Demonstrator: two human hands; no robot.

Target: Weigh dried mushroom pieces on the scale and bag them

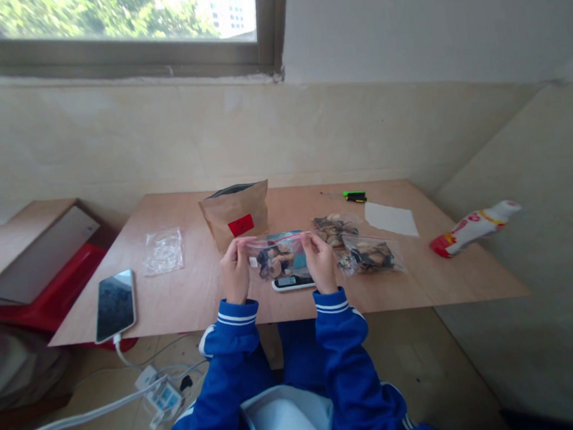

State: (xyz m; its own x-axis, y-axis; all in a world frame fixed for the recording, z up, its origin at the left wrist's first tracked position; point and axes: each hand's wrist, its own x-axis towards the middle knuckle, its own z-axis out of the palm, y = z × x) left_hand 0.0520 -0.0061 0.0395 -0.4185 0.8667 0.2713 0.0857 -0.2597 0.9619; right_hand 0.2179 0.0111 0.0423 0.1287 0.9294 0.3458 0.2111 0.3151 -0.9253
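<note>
Between my two hands a clear zip bag (pixel 278 259) is stretched by its top edge; brownish dried pieces, possibly mushrooms, show inside. My left hand (pixel 235 266) pinches its left top corner and my right hand (pixel 319 259) pinches the right one. Below the bag, partly hidden by it, lies a white digital scale (pixel 292 284) with a dark display. Behind my left hand stands a brown paper pouch (pixel 233 213) with a red label, its top open. Two more filled clear bags, a nearer one (pixel 374 254) and a farther one (pixel 335 227), lie to the right of my right hand.
At left are flat empty clear bags (pixel 163 251) and a phone (pixel 115 305) on a charging cable. Toward the right lie a green-and-black screwdriver (pixel 355 196), white paper (pixel 392 220) and a red-and-white bottle (pixel 475 228). A power strip (pixel 160 394) is below the table.
</note>
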